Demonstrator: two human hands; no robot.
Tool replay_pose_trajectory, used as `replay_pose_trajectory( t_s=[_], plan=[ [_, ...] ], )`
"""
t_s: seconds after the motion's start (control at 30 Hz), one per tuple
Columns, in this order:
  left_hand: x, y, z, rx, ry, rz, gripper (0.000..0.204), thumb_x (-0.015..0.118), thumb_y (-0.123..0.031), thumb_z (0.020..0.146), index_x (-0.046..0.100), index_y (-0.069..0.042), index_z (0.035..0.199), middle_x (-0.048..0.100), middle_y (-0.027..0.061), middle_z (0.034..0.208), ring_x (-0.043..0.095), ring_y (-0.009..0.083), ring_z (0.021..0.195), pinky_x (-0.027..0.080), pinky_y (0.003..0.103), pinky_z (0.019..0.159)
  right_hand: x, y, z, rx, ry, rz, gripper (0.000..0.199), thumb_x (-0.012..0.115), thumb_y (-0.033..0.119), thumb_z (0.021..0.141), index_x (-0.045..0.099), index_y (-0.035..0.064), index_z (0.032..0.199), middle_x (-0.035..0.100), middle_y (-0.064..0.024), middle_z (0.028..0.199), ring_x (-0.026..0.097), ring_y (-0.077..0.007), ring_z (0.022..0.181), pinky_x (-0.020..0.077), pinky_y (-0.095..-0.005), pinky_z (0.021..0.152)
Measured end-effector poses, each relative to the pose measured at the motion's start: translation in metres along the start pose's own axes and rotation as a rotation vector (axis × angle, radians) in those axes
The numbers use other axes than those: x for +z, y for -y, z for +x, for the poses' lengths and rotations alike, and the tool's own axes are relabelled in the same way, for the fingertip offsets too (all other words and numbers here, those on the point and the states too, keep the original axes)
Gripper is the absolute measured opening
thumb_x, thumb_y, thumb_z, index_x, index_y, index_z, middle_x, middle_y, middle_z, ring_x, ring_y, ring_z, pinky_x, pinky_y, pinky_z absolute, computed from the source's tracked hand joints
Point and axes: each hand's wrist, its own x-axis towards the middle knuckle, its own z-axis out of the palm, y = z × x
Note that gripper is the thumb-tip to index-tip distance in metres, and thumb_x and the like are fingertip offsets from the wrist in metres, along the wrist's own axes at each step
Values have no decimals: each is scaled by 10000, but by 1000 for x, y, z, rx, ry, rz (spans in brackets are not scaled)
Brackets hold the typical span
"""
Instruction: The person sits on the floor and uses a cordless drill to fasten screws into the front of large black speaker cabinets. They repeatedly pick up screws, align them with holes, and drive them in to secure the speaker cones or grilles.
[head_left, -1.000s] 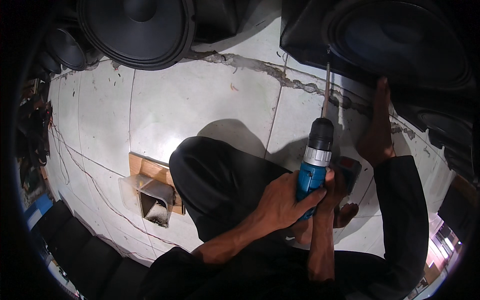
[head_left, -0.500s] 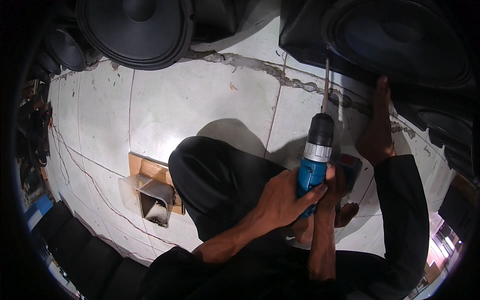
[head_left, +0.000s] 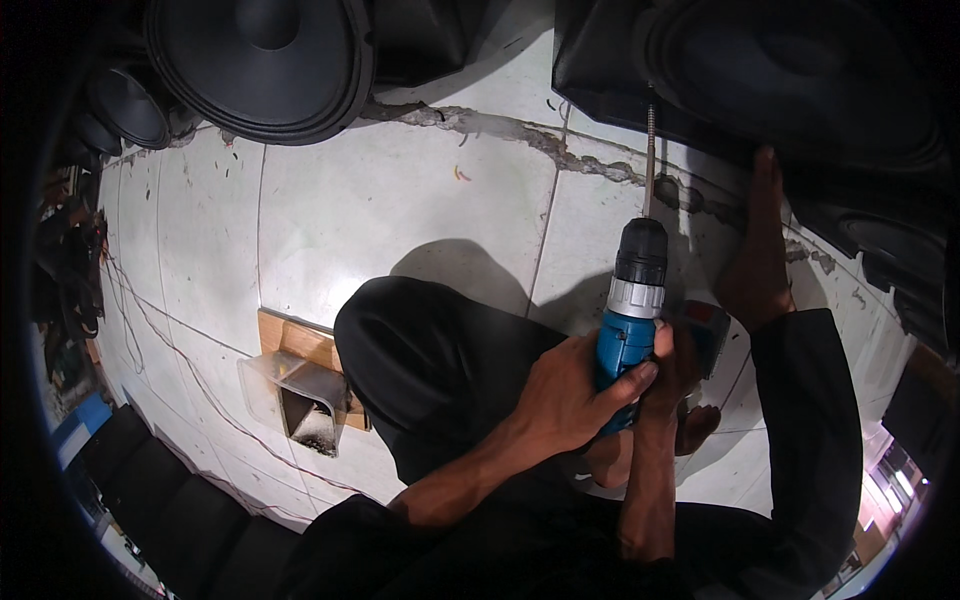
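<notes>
Both my hands are closed on a blue cordless drill (head_left: 625,345) with a black and silver chuck. My left hand (head_left: 570,395) wraps the rear of its body, thumb lying along the side. My right hand (head_left: 672,372) grips the handle, its fingers partly in shadow. A long thin bit (head_left: 651,165) points away from me to the lower rim of a black speaker (head_left: 800,90) at the far right. Shadow hides exactly where the tip meets the rim. The drill's battery (head_left: 705,330) shows beyond my right hand.
My bare foot (head_left: 760,250) rests with its toes against the right speaker's cabinet. Another large speaker (head_left: 265,75) stands at the far left. A crack (head_left: 500,128) crosses the pale tiled floor. A wooden board with a clear plastic box (head_left: 310,400) lies left of my knee; thin wires (head_left: 190,370) trail beyond.
The view has shifted slightly. Both hands keep their hold on the drill, and the bit still reaches the right speaker's rim.
</notes>
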Motion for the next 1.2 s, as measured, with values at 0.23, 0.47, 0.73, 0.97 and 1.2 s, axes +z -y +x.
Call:
replay_pose_trajectory(
  t_s=[0.23, 0.47, 0.73, 0.97, 1.2],
  plan=[
    [4, -1, 3, 12, -10, 14, 680, 412, -669, 892, 576, -10, 904, 599, 197, 764, 623, 342, 704, 478, 431, 689, 6, 2, 1, 93, -116, 122, 144, 609, 141, 892, 567, 50, 996, 619, -129, 835, 616, -295, 690, 501, -367, 586],
    [7, 2, 5, -17, -32, -7, 686, 425, -678, 886, 587, -11, 885, 616, 182, 748, 644, 330, 704, 491, 419, 686, -7, -3, 3, -10, 29, 5, 239, 649, 90, 857, 559, 112, 1076, 653, -129, 926, 642, -293, 724, 511, -368, 621],
    [0, -5, 6, -59, 57, -90, 723, 466, -676, 881, 606, 30, 954, 659, 197, 836, 679, 325, 801, 516, 410, 755, -20, 6, 12, 276, 164, 126, 323, 661, 118, 826, 572, 188, 1128, 642, -111, 967, 631, -288, 761, 487, -382, 648],
    [-60, 0, 11, 62, -309, 126, 388, 434, -324, 1004, 537, 42, 1078, 627, 146, 911, 606, 249, 879, 466, 346, 804, -34, 22, 3, 411, 162, 39, 222, 587, 203, 907, 612, 57, 1073, 652, -148, 1003, 631, -273, 881, 494, -380, 754],
    [-107, -64, 70, 355, -272, -458, 126, 491, 61, 935, 552, -8, 1021, 659, 148, 997, 651, 207, 973, 535, 330, 896, -59, 40, -79, 609, 36, 178, 587, 712, 224, 816, 478, -38, 1286, 627, -183, 1047, 607, -304, 981, 463, -453, 920]
  ],
)
